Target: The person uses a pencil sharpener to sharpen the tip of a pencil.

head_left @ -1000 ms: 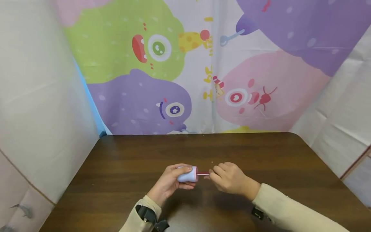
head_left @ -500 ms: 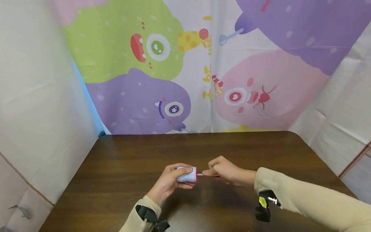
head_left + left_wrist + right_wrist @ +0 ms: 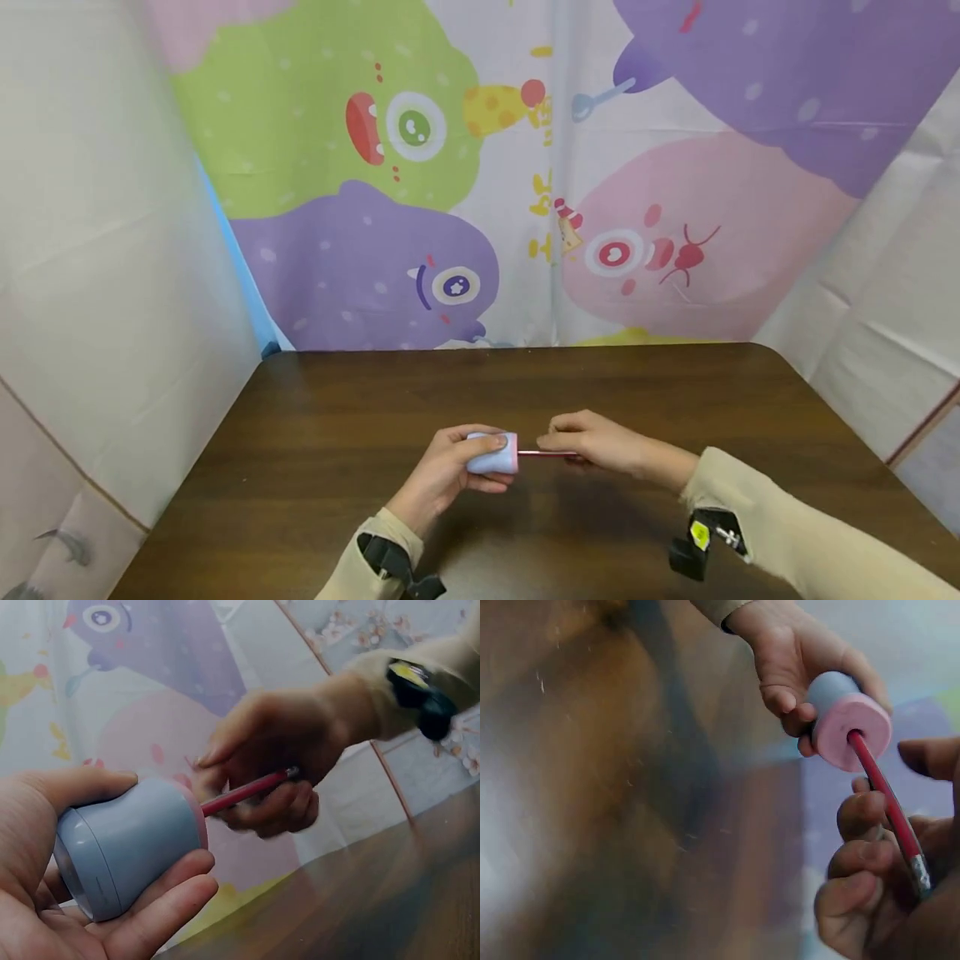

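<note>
My left hand (image 3: 438,471) holds a small light-blue pencil sharpener (image 3: 139,840) with a pink end face, thumb on one side and fingers on the other. A red pencil (image 3: 887,799) has its front end in the hole of that pink face (image 3: 836,739). Its silver rear end points toward my right palm. Around the pencil my right hand (image 3: 603,442) keeps its fingers curled, the shaft lying across them, while the thumb stands lifted off it in the right wrist view. The pencil's tip is hidden inside the sharpener.
Both hands are above a dark brown wooden table (image 3: 360,400). A cloth with cartoon monsters (image 3: 405,250) hangs behind the far edge, and pale cloth walls (image 3: 97,250) stand at both sides. Each sleeve carries a black strapped camera mount (image 3: 701,533).
The right hand has turned about the pencil and shifted slightly right; its thumb has come off the shaft and more pencil shows. The left hand and sharpener stay nearly still.
</note>
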Action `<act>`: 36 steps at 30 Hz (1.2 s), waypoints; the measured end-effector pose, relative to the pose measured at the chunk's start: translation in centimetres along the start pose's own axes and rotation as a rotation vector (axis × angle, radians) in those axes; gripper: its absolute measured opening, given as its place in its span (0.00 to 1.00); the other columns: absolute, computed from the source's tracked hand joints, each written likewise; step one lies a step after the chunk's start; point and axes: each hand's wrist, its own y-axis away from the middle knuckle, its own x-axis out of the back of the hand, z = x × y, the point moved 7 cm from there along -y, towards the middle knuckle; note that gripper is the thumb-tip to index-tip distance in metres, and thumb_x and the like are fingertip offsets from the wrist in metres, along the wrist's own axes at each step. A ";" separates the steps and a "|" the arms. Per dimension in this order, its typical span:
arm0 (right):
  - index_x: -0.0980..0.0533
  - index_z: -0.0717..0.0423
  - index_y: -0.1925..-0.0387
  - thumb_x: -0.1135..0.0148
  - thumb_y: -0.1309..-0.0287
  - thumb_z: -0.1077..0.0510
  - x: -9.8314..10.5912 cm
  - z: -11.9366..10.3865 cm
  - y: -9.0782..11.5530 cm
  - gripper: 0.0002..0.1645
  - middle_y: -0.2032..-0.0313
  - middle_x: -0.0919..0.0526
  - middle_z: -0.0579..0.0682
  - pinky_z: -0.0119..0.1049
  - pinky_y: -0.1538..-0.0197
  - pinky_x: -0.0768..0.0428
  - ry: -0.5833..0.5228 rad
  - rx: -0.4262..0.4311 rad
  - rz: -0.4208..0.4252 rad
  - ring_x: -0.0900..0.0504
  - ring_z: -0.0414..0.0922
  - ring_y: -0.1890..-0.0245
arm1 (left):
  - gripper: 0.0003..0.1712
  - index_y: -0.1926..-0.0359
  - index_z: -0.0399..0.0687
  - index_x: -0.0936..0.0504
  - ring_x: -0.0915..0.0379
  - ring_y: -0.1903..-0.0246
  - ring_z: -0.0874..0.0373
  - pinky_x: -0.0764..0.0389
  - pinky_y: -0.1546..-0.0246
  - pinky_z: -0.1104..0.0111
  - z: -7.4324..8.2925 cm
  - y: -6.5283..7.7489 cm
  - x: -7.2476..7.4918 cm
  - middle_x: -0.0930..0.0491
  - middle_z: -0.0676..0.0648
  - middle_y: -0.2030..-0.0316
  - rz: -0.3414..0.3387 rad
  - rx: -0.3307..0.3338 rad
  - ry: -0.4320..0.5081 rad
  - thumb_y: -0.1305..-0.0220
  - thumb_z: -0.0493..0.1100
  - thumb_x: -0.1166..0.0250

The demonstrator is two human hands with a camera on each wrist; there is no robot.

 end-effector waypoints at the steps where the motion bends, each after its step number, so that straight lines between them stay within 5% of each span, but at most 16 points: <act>1: 0.26 0.59 0.69 0.41 0.33 0.49 0.3 -0.8 0.3 0.17 0.81 0.28 0.41 0.28 0.83 0.36 0.123 0.118 0.052 0.34 0.36 0.83 | 0.12 0.56 0.34 0.17 0.16 0.77 0.50 0.12 0.74 0.62 0.1 0.0 0.0 0.18 0.40 0.70 -0.004 0.001 0.008 0.39 0.35 0.36; 4: 0.25 0.50 0.65 0.41 0.32 0.50 0.4 -3.1 1.8 0.09 0.77 0.25 0.38 0.28 0.80 0.29 0.574 0.519 0.267 0.29 0.34 0.80 | 0.12 0.56 0.35 0.17 0.16 0.77 0.51 0.12 0.74 0.62 0.4 0.0 0.3 0.18 0.40 0.70 -0.006 -0.005 0.026 0.38 0.36 0.37; 8: 0.23 0.55 0.66 0.48 0.29 0.54 -1.1 -4.2 3.5 0.12 0.74 0.23 0.43 0.32 0.81 0.25 1.034 0.962 0.578 0.25 0.39 0.79 | 0.12 0.54 0.34 0.18 0.16 0.77 0.51 0.12 0.74 0.63 0.7 0.0 0.7 0.18 0.41 0.70 0.004 -0.010 0.042 0.37 0.35 0.39; 12: 0.20 0.59 0.65 0.51 0.29 0.58 -2.1 -3.8 3.8 0.14 0.74 0.22 0.49 0.35 0.82 0.26 1.175 1.155 0.704 0.26 0.45 0.79 | 0.13 0.53 0.33 0.19 0.16 0.77 0.51 0.12 0.73 0.62 0.7 -0.1 0.9 0.17 0.41 0.71 0.002 -0.011 0.036 0.37 0.35 0.39; 17: 0.22 0.57 0.70 0.48 0.28 0.58 -2.6 -3.7 3.7 0.15 0.80 0.29 0.48 0.31 0.87 0.36 1.204 1.251 0.741 0.34 0.42 0.86 | 0.12 0.55 0.35 0.17 0.16 0.77 0.52 0.12 0.74 0.62 0.6 0.0 0.7 0.17 0.42 0.71 0.008 -0.009 0.024 0.38 0.36 0.38; 22: 0.26 0.57 0.74 0.50 0.28 0.59 -3.0 -4.0 3.5 0.16 0.85 0.34 0.46 0.27 0.90 0.42 1.210 1.247 0.712 0.40 0.39 0.90 | 0.08 0.60 0.38 0.17 0.17 0.79 0.51 0.12 0.75 0.62 0.3 -0.1 0.4 0.18 0.42 0.73 0.027 0.011 0.042 0.39 0.36 0.39; 27: 0.31 0.54 0.76 0.53 0.25 0.54 -2.8 -4.1 2.9 0.20 0.87 0.36 0.42 0.26 0.91 0.44 1.053 1.107 0.663 0.40 0.37 0.92 | 0.06 0.62 0.38 0.18 0.17 0.80 0.50 0.12 0.76 0.61 0.4 -0.1 0.5 0.19 0.41 0.74 0.052 0.011 0.042 0.40 0.35 0.38; 32: 0.35 0.48 0.78 0.37 0.34 0.54 -2.1 -3.3 1.2 0.19 0.88 0.34 0.35 0.20 0.86 0.46 0.702 0.814 0.521 0.40 0.28 0.88 | 0.06 0.62 0.36 0.17 0.17 0.81 0.50 0.12 0.76 0.60 0.5 0.0 0.8 0.19 0.40 0.74 0.079 -0.004 0.024 0.40 0.34 0.38; 36: 0.36 0.49 0.82 0.30 0.43 0.60 -1.3 -2.1 -0.6 0.22 0.86 0.37 0.35 0.23 0.82 0.43 0.332 0.444 0.299 0.41 0.29 0.84 | 0.06 0.63 0.37 0.16 0.17 0.81 0.49 0.12 0.76 0.60 0.6 0.2 0.9 0.19 0.40 0.73 0.089 -0.016 0.022 0.39 0.34 0.37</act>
